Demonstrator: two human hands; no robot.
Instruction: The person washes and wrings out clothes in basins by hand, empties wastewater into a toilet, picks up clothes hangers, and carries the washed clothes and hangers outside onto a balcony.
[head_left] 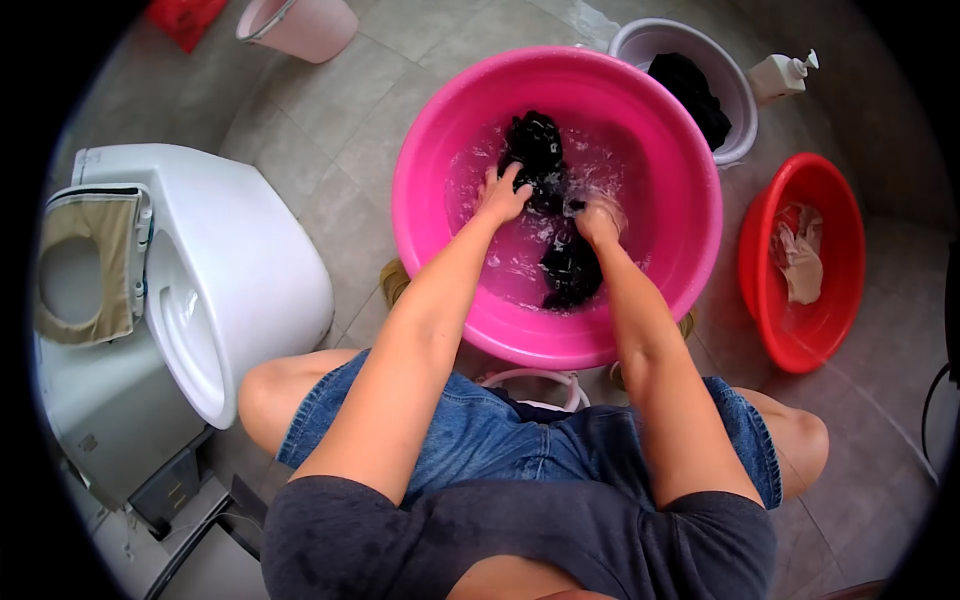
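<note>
**Both hands gripping a wet black garment in a pink basin**

Gripping with both bare hands, a seated person works a black garment [552, 215] in soapy water. Left hand [503, 193] is closed over the cloth's upper part; right hand [598, 218] is clenched on its middle, half under the water. Soaked through, the cloth looks limp, heavy and probably slippery, so bunched fistfuls seem a surer hold than a loose edge.

Nearest are denim shorts and bare knees, with a pale stool rim [540, 378] just showing between them. Beyond the knees sits the large pink basin [672, 262], holding shallow foamy water and the garment, which lies from centre toward the far side.

Right of it, a red basin [762, 280] holds a crumpled beige cloth [800, 255]. Farther off, touching the pink basin's far right rim, a grey basin [738, 112] holds more dark clothing [692, 92], with a pump bottle [783, 75] just beside it. On the left stands a white toilet [240, 270]; far left, a pink bucket [305, 25].
</note>
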